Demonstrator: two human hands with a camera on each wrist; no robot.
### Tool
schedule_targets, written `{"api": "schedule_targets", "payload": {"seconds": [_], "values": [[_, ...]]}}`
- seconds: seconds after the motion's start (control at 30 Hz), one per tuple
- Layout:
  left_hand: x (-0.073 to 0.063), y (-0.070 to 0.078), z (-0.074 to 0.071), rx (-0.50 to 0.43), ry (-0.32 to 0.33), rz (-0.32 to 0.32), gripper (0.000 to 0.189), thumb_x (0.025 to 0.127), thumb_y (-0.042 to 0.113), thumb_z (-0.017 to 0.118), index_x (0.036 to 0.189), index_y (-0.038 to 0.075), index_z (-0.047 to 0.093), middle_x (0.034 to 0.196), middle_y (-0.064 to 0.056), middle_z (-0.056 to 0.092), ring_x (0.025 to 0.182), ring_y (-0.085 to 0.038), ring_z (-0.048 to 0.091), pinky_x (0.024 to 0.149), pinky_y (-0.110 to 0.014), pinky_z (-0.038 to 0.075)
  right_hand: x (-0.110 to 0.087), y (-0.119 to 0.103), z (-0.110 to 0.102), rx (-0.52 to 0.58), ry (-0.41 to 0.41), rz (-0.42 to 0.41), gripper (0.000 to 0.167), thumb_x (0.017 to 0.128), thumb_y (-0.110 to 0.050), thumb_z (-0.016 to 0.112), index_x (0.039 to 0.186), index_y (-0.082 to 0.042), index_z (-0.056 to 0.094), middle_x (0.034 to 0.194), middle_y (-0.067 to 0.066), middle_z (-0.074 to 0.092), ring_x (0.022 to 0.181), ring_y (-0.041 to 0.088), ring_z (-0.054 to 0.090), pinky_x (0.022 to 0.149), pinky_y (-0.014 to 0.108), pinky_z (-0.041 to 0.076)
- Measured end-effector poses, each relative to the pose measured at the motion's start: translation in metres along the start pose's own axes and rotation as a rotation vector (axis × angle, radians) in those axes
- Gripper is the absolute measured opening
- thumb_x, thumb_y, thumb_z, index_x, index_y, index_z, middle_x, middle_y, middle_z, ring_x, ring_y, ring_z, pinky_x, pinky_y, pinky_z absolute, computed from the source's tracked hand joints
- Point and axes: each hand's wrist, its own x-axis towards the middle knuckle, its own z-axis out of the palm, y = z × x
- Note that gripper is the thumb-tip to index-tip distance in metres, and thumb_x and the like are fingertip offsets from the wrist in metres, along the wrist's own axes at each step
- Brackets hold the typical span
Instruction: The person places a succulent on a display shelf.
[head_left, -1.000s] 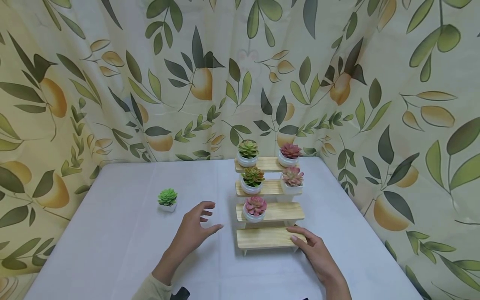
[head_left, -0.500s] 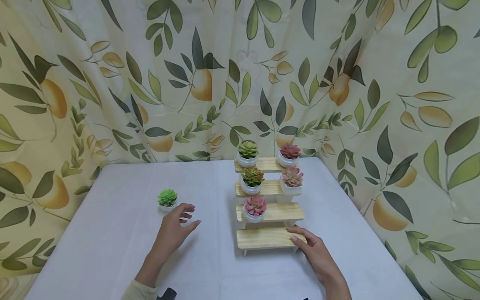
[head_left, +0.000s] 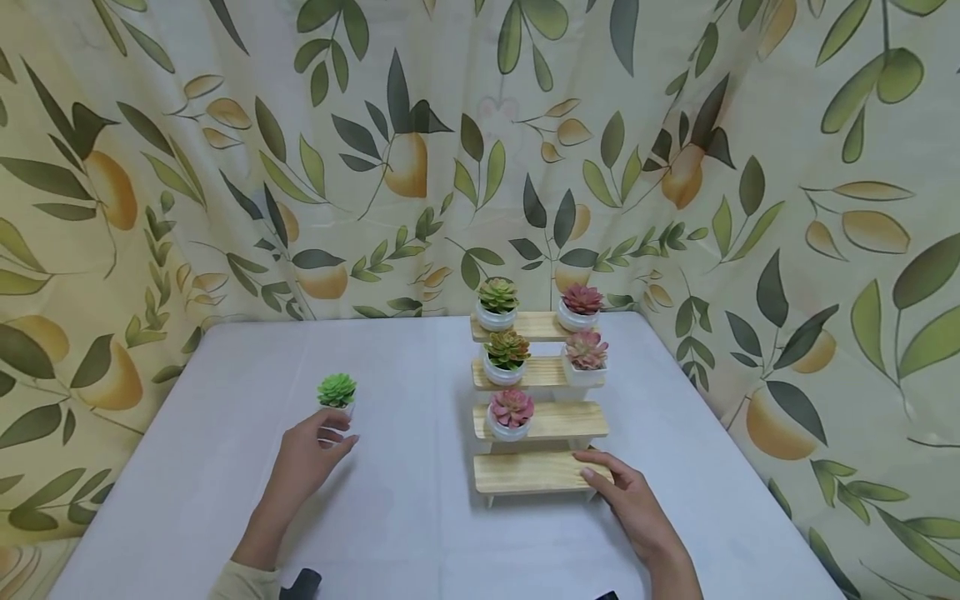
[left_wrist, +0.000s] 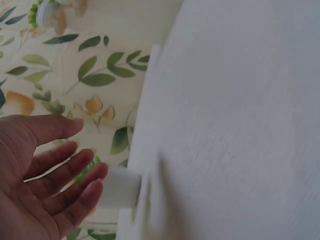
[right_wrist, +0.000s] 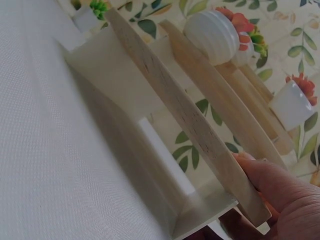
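My left hand (head_left: 303,454) is at a small bright green potted succulent (head_left: 337,389) on the left of the table. Its fingers are relaxed and spread, with the thumb apart. In the left wrist view, the white pot (left_wrist: 121,187) lies just beyond the fingertips; whether they touch cannot be told. My right hand (head_left: 628,502) grips the right end of the lowest step of a tiered wooden plant stand (head_left: 525,473). The right wrist view has the thumb (right_wrist: 267,177) against the board's end, with the other fingers partly hidden beneath.
On the stand's upper steps sit several potted succulents, among them a pink one (head_left: 512,410), a green-brown one (head_left: 506,350) and a dark red one (head_left: 582,301). A white cloth (head_left: 405,533) covers the table. A leaf-patterned curtain (head_left: 420,250) hangs behind and beside it.
My left hand has moved left from beside the stand to the green succulent. My right hand has stayed on the lowest step.
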Motion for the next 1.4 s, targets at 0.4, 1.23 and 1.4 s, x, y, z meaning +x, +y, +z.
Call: {"api": "schedule_targets", "payload": {"seconds": [0.4, 1.23, 1.4], "values": [[0.013, -0.010, -0.016, -0.014, 0.047, -0.176, 0.064, 0.087, 0.013, 0.083, 0.130, -0.008, 0.041, 0.129, -0.030, 0.045, 0.114, -0.046, 0.057, 0.090, -0.054, 0.052, 0.000, 0.004, -0.003, -0.008, 0.009, -0.011, 0.047, 0.099, -0.028, 0.073, 0.137, -0.001, 0.064, 0.159, 0.014, 0.041, 0.155, 0.034, 0.013, 0.123, 0.058, 0.014], [0.053, -0.027, 0.000, 0.002, -0.073, -0.238, 0.102, 0.086, 0.026, 0.086, 0.157, -0.010, 0.023, 0.156, -0.038, 0.031, 0.144, -0.054, 0.029, 0.115, -0.065, 0.031, -0.001, 0.003, -0.002, 0.005, 0.001, -0.007, 0.047, 0.099, -0.027, 0.073, 0.137, -0.001, 0.064, 0.159, 0.015, 0.039, 0.155, 0.034, 0.013, 0.123, 0.057, 0.015], [0.055, -0.031, 0.003, -0.027, -0.056, -0.246, 0.104, 0.086, 0.024, 0.086, 0.158, -0.008, 0.019, 0.154, -0.039, 0.034, 0.142, -0.053, 0.032, 0.114, -0.065, 0.032, 0.000, 0.003, -0.001, 0.007, -0.004, -0.013, 0.046, 0.099, -0.026, 0.072, 0.137, 0.000, 0.064, 0.160, 0.015, 0.038, 0.154, 0.034, 0.013, 0.123, 0.057, 0.015]]}}
